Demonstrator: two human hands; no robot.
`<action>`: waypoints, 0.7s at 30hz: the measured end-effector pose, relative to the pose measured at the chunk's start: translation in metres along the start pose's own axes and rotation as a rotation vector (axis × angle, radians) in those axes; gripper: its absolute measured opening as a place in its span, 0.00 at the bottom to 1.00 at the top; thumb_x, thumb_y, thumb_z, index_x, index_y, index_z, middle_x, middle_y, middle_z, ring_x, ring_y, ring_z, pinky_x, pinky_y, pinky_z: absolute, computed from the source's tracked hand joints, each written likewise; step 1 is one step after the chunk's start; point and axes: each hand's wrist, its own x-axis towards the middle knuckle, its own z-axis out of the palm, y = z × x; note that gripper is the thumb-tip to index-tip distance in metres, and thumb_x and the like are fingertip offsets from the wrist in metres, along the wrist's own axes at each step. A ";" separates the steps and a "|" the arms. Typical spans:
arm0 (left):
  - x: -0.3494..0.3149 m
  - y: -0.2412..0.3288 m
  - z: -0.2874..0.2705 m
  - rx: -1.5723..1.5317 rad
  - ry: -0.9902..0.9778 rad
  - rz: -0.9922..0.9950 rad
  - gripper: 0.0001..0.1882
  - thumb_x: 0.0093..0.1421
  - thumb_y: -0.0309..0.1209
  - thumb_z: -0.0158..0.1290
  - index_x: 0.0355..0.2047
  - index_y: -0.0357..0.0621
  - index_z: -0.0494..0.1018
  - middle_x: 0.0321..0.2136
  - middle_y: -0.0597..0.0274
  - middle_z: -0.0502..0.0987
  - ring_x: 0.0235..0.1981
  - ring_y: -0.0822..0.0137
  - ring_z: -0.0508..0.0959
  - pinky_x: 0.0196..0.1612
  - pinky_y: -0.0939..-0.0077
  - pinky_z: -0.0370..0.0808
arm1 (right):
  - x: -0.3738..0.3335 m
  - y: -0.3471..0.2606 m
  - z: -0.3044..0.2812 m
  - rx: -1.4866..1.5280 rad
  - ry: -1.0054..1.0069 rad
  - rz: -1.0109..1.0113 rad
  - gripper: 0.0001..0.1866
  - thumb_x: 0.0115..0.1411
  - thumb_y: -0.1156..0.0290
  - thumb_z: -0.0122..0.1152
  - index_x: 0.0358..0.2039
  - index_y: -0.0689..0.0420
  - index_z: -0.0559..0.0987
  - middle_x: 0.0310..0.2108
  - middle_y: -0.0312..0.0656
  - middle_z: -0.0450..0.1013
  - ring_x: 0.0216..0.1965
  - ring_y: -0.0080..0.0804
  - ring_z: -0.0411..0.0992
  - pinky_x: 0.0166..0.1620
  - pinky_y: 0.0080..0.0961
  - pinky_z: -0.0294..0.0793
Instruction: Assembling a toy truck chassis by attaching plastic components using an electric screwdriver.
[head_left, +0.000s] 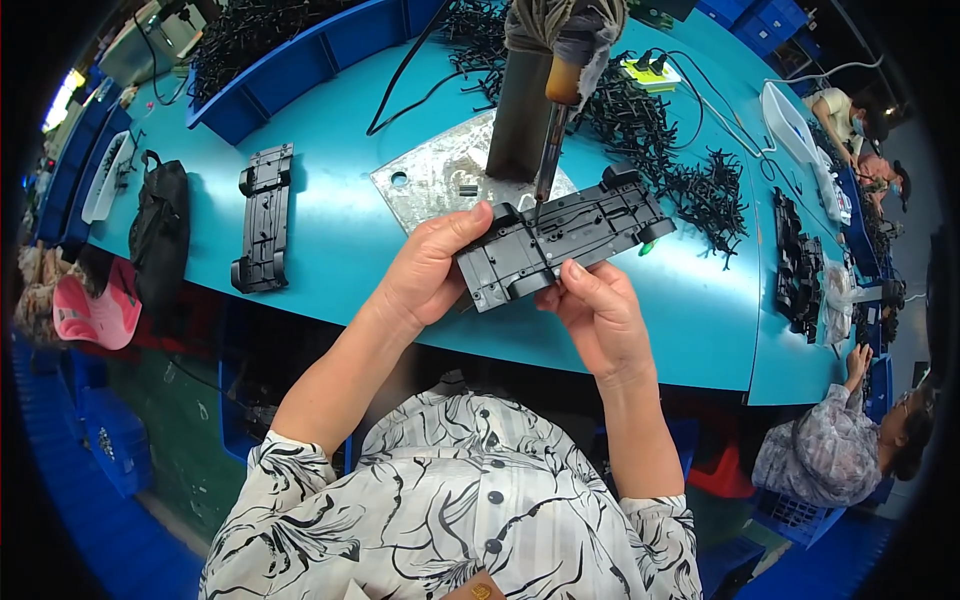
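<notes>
Between my two hands I hold a black plastic toy car chassis [530, 252], tilted, its underside facing up. My left hand [435, 260] grips its left end, thumb on top by a wheel. My right hand [602, 310] pinches its near edge around the middle, thumb on top. Above the chassis stands a soldering iron [553, 140], tip down, its point at or just over the chassis; whether they touch I cannot tell. The iron hangs beside a metal post [520, 115] on a metal plate [420, 180]. A second black chassis [265, 220] lies on the table to the left.
Piles of small black plastic parts [700, 185] lie behind and to the right on the blue table [340, 280]. A black pouch [160, 230] is at far left, near a blue bin [290, 85]. A power strip [650, 75] sits at the back. Co-workers sit at right.
</notes>
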 end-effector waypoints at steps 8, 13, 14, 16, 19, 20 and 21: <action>0.001 0.003 0.001 0.006 0.018 0.004 0.22 0.65 0.41 0.50 0.46 0.31 0.70 0.42 0.49 0.77 0.41 0.61 0.80 0.45 0.67 0.79 | 0.000 0.005 0.004 -0.039 0.101 -0.031 0.08 0.62 0.71 0.57 0.36 0.63 0.74 0.33 0.40 0.74 0.31 0.28 0.72 0.39 0.28 0.73; 0.003 0.006 0.003 -0.007 0.020 0.013 0.21 0.66 0.40 0.47 0.48 0.32 0.69 0.43 0.50 0.76 0.42 0.61 0.80 0.45 0.67 0.79 | 0.002 0.004 0.007 -0.019 0.092 -0.040 0.07 0.62 0.72 0.57 0.35 0.63 0.74 0.31 0.39 0.73 0.31 0.28 0.71 0.38 0.28 0.72; 0.003 0.006 0.004 -0.008 0.021 0.012 0.21 0.66 0.40 0.46 0.48 0.32 0.68 0.43 0.50 0.76 0.42 0.61 0.80 0.45 0.67 0.79 | 0.003 0.003 0.009 -0.019 0.092 -0.039 0.07 0.62 0.72 0.57 0.35 0.63 0.74 0.31 0.39 0.73 0.31 0.28 0.71 0.38 0.28 0.72; 0.003 0.007 0.004 -0.011 0.028 0.016 0.20 0.67 0.39 0.46 0.48 0.32 0.68 0.43 0.50 0.76 0.42 0.61 0.80 0.45 0.67 0.79 | 0.004 0.003 0.012 -0.013 0.097 -0.048 0.06 0.62 0.72 0.57 0.35 0.62 0.74 0.31 0.38 0.73 0.30 0.27 0.70 0.38 0.27 0.71; 0.003 0.007 0.002 -0.016 0.036 0.022 0.20 0.67 0.39 0.45 0.49 0.32 0.68 0.43 0.50 0.76 0.42 0.62 0.80 0.45 0.67 0.79 | 0.006 0.003 0.013 -0.013 0.094 -0.048 0.06 0.62 0.71 0.57 0.35 0.61 0.74 0.30 0.37 0.72 0.29 0.25 0.69 0.37 0.25 0.70; 0.004 0.008 0.001 -0.018 0.032 0.019 0.20 0.67 0.39 0.45 0.49 0.32 0.68 0.43 0.50 0.77 0.42 0.62 0.80 0.45 0.67 0.79 | 0.006 0.003 0.013 -0.013 0.095 -0.049 0.06 0.62 0.71 0.57 0.35 0.61 0.74 0.30 0.37 0.72 0.29 0.25 0.69 0.37 0.25 0.70; 0.004 0.008 0.002 -0.019 0.031 0.018 0.20 0.67 0.39 0.45 0.49 0.32 0.68 0.43 0.50 0.77 0.42 0.62 0.80 0.45 0.67 0.79 | 0.006 0.003 0.013 -0.018 0.091 -0.050 0.06 0.62 0.71 0.57 0.35 0.61 0.74 0.29 0.37 0.72 0.29 0.25 0.68 0.37 0.25 0.70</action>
